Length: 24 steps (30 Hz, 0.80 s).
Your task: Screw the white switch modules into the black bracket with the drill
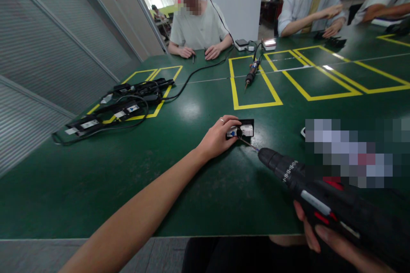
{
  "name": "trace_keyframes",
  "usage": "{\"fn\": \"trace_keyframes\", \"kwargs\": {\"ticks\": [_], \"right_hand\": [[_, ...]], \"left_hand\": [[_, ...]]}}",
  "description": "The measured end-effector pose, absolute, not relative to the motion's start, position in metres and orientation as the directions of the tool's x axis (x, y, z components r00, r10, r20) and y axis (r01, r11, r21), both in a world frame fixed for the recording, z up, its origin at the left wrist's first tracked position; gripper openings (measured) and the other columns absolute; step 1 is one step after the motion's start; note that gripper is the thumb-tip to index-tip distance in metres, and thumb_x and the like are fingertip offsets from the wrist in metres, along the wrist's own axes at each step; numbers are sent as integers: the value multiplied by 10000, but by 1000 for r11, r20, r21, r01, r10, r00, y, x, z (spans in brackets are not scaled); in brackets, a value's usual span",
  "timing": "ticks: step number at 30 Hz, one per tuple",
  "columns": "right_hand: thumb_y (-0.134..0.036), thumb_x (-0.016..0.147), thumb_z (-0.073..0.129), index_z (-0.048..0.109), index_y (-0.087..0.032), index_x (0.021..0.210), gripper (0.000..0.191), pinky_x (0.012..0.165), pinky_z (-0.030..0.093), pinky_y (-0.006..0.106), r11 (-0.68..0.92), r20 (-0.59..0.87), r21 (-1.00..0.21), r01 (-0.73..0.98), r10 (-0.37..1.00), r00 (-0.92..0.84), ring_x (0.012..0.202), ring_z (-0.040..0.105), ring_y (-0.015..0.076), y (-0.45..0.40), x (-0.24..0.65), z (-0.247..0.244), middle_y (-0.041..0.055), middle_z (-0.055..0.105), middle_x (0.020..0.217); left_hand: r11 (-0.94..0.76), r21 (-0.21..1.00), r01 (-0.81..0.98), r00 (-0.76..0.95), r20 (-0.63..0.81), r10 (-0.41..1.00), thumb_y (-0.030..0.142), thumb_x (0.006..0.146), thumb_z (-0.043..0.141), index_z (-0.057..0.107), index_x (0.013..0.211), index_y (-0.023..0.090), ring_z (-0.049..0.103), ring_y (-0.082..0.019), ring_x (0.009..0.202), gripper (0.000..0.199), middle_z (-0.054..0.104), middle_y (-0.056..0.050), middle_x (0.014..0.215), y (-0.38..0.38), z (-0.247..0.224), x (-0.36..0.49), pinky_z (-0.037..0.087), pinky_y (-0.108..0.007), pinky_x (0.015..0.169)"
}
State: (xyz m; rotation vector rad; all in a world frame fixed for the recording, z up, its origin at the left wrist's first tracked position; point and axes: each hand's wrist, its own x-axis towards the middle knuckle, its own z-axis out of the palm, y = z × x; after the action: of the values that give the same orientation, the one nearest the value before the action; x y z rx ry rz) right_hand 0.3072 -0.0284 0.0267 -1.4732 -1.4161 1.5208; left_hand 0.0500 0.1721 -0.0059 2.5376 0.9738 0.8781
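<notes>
My left hand (221, 136) lies on the green tabletop with its fingers closed around the left end of a small black box with a white label (246, 130). In my right hand (309, 226) is a black cordless drill (288, 170) with red parts, gripped from below and pointing left. A long thin bit (248, 143) runs from its chuck to the box's near side, close to my left fingertips. Whether the bit's tip touches a screw I cannot make out.
A heap of black power adapters with cables (128, 104) lies at the left. An electric screwdriver (252, 74) rests inside a yellow taped rectangle (256, 106). Across the table (179, 170) several people sit. A blurred-out object (349, 149) lies right of the drill.
</notes>
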Motion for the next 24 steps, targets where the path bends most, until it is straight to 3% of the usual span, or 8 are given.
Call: {"fn": "trace_keyframes", "kwargs": {"ticks": [6,15,24], "right_hand": [[-458,785,525,673,-255,861,262,622,569,329,-304,-362,-917,258,906,-219,596,650,215,-29,307,27,35,660,613],[-447,786,525,676,-247,834,255,697,567,358,-317,-363,-909,271,921,-141,637,659,231,-29,304,29,51,663,634],[-442,802,512,651,-269,858,230,636,556,352,-302,-364,-914,273,907,-214,607,644,219,-29,306,30,36,648,620]], "left_hand": [[-733,455,506,587,441,679,121,768,572,502,1129,231,495,-223,1120,384,500,-71,1202,172,-6,50,441,-440,962],[-732,456,506,587,439,680,119,767,571,502,1132,228,492,-224,1124,387,498,-73,1206,173,-6,50,441,-439,959],[-725,455,517,588,427,687,117,764,574,502,1132,214,483,-209,1126,387,498,-71,1201,172,-6,50,428,-406,975]]}}
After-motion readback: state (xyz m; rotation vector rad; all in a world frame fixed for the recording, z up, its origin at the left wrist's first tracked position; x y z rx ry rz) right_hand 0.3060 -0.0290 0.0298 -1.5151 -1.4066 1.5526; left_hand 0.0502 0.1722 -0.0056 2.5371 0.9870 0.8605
